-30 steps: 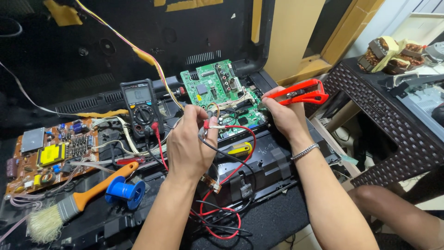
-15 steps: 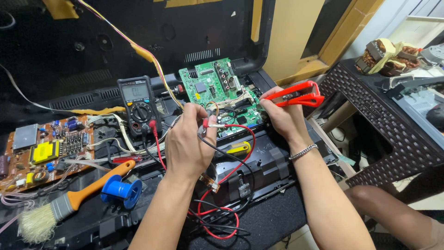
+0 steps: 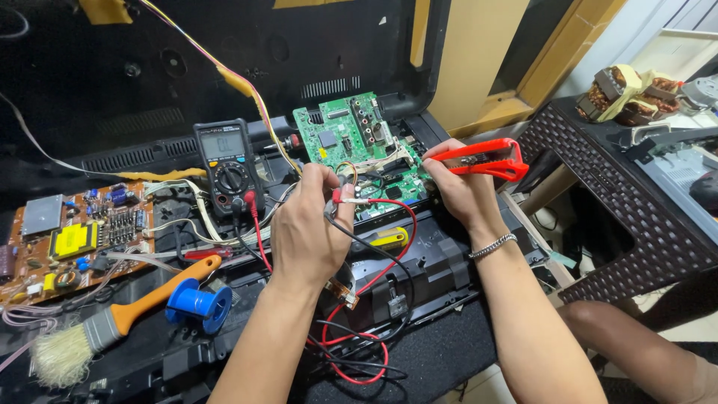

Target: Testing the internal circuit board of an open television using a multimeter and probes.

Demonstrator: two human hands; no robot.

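While left hand pinches red probe, right hand grips red pliers beside green board.

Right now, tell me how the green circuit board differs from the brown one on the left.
The green circuit board is propped up against the black casing; the brown circuit board lies flat. The left hand and right hand work at the green one; the brown one is untouched. The brown one carries a yellow block, the green one none. Both are bare, crowded with parts.

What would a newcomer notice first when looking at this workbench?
First, the two hands at the centre: the left hand pinches a red probe against the green circuit board, and the right hand grips red-handled pliers. Left of them, a black multimeter lies beside an orange board.
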